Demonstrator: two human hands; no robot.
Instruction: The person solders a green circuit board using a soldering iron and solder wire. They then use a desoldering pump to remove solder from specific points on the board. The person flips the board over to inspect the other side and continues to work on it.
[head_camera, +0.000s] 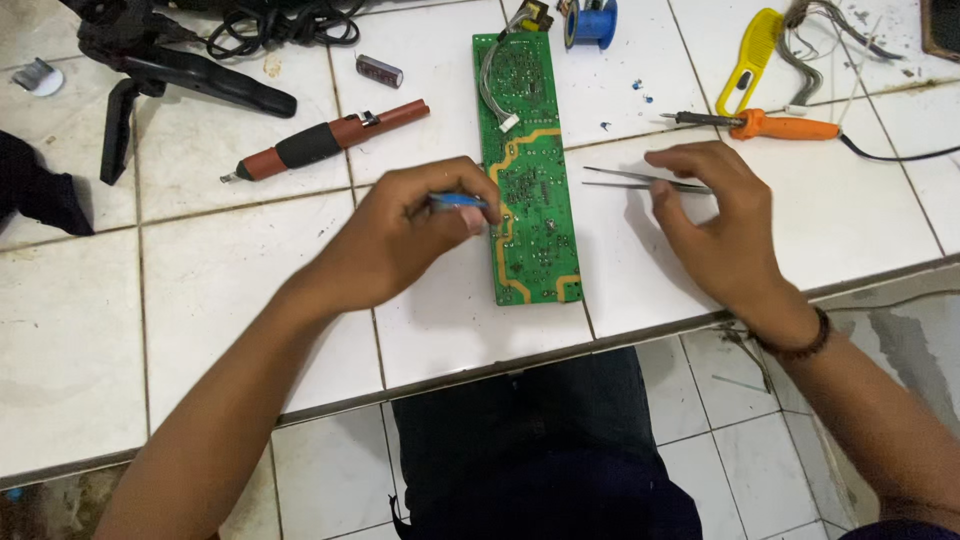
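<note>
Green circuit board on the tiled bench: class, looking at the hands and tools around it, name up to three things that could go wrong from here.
1. The circuit board lies loose on the tiled bench; the left hand, pressing a blue tool at its edge, could push it askew.
2. The tweezers under the right hand may slip from its grip.
3. The orange soldering iron lies bare behind that hand; if hot, it could burn.

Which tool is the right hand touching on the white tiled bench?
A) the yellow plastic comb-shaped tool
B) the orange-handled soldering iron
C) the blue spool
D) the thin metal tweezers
D: the right hand rests its fingers on the thin metal tweezers, just right of the long green circuit board; the orange-handled soldering iron lies untouched farther back.
</note>
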